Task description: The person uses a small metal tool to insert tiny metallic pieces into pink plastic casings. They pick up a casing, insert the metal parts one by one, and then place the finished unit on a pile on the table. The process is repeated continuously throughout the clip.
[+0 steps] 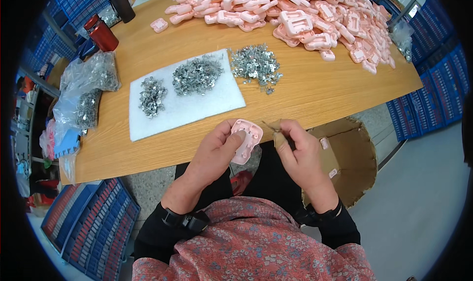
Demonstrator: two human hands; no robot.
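My left hand point(213, 150) is closed around a pink plastic shell point(253, 133), its hollow inner side facing up and the thumb lying across it. Just right of the shell, my right hand point(301, 153) pinches a thin pointed metal tool that looks like tweezers point(270, 127). The tool's tip points left toward the shell, a little apart from it. Whether a small part sits in the tip is too small to tell. Beyond my hands, a white foam sheet point(187, 111) carries two heaps of small metal clips point(197, 75). A third heap of clips point(256, 64) lies on the wood beside the sheet.
A large pile of pink shells point(295, 20) covers the table's far right. Plastic bags of metal parts point(88, 84), a red flask point(101, 33) and a dark bottle point(121, 5) stand left. A cardboard box point(357, 167) is below the right edge; blue racks point(93, 227) surround the table.
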